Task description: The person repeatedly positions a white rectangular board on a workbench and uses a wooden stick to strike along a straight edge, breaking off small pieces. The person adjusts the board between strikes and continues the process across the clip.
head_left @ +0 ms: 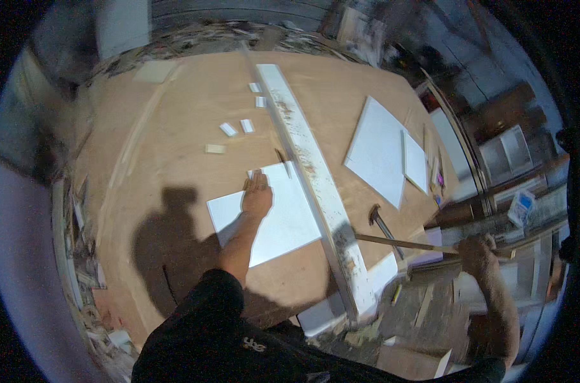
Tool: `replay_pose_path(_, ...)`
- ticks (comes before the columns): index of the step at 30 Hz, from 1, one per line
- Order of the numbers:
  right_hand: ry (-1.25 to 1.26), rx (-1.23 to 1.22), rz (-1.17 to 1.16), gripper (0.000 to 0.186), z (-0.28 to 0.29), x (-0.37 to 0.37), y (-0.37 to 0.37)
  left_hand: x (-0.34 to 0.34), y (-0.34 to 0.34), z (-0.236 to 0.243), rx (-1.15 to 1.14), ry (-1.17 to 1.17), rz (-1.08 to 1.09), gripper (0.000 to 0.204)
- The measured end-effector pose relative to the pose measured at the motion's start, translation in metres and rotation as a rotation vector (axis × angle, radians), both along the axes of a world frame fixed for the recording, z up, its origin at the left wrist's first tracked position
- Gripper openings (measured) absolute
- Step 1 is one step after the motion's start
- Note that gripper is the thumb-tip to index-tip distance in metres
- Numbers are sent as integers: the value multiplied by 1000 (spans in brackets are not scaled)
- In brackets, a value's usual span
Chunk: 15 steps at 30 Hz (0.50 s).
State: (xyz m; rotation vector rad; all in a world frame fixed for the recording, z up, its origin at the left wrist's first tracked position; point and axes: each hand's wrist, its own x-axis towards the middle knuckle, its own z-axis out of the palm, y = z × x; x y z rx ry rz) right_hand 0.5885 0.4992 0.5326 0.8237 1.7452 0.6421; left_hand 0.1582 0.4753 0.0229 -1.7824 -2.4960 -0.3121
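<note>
My left hand [258,191] lies on a white square panel [287,210], its fingers stretched toward the far edge. A small pale piece shows by the fingertips; I cannot make out whether they touch it. Out to the right, my right hand [476,254] is closed round a thin wooden strip [411,243]. The strip's far end reaches the long white board [309,159], which runs across the table beside the panel. A dark slender tool [282,161] rests at the panel's far edge. Between the board and my right hand lies a hammer [382,223].
Several small white blocks [228,129] are scattered on the wooden tabletop [194,102] beyond the panel. More white panels [379,150] lie right of the long board. Wood scraps [424,306] litter the lower right, and offcuts [239,35] are heaped behind the table.
</note>
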Motion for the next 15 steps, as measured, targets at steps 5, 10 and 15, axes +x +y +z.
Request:
replay_pose_path(5, 595, 183, -206, 19, -34, 100, -75, -15, 8, -19, 33, 166, -53, 52)
replay_pose_path(10, 963, 129, -462, 47, -157, 105, -181, -11, 0, -7, 138, 2, -46, 50)
replay_pose_path(15, 609, -590, -877, 56, -284, 61, -283, -9, -4, 10, 144, 112, -85, 49)
